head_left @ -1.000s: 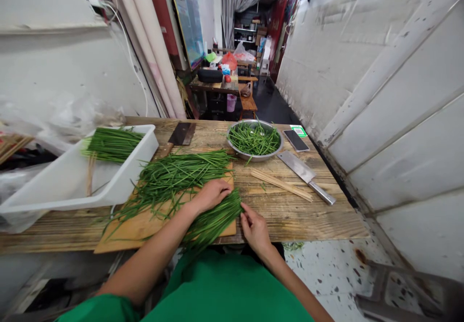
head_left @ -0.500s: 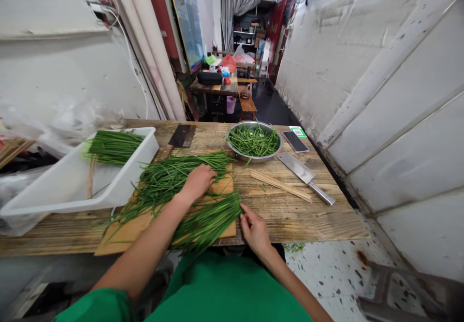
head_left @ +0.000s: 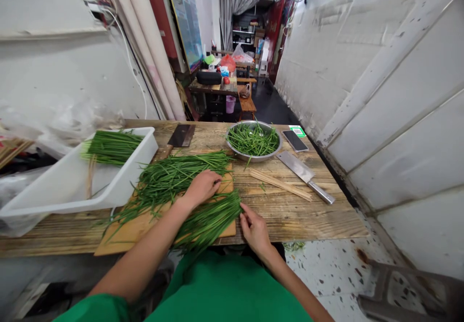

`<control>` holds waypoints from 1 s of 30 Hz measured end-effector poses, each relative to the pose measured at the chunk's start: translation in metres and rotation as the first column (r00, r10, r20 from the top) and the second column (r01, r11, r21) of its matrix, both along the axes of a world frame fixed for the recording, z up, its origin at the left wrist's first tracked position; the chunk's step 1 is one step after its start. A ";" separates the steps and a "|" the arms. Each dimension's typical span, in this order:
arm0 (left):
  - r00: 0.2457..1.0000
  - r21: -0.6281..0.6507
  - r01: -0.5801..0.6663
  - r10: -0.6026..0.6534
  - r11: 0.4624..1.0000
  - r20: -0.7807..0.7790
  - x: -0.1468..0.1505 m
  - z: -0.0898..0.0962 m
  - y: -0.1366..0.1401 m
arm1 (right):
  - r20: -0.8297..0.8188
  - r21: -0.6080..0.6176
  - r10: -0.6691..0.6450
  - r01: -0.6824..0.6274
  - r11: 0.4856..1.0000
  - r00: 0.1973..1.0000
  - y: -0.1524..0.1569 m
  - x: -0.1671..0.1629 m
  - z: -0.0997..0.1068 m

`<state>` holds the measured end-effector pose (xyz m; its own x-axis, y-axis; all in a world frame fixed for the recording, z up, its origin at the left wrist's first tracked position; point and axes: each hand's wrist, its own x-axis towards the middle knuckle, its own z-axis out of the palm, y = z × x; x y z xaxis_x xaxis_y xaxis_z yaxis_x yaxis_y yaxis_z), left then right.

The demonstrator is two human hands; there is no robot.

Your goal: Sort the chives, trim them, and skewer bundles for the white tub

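Touching the aligned bunch of long green stalks [head_left: 213, 215] at four o'clock on the tan wooden board [head_left: 123, 236], the right hand [head_left: 256, 228], thumb and forefinger narrowly parted, seemingly evens its ends. The left hand [head_left: 203, 188] curls just beyond; whether it grips anything, I cannot tell. The loose green pile [head_left: 170, 174] lies at twelve, probably for easy picking.

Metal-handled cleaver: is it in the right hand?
No, the metal-handled cleaver lies on the wooden table; the right hand is at the end of the near green bundle.

The worn top [head_left: 224, 288] is green and short-sleeved.
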<state>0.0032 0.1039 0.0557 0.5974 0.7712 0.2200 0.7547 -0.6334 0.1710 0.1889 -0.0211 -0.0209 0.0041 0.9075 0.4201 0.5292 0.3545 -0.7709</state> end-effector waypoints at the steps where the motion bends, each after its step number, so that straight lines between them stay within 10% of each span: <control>1: 1.000 0.006 0.008 -0.008 1.000 -0.016 0.000 -0.002 -0.001 | 0.001 -0.003 -0.002 0.002 1.000 1.000 0.000 0.000 -0.001; 12: 0.993 0.151 -0.102 0.110 0.983 -0.047 0.006 0.006 -0.011 | -0.009 0.001 0.033 -0.033 0.999 0.999 -0.002 0.002 -0.015; 30: 0.947 -0.322 -0.093 0.183 0.942 0.263 0.015 -0.021 -0.016 | -0.027 -0.033 0.014 -0.015 0.999 1.000 0.000 0.000 -0.007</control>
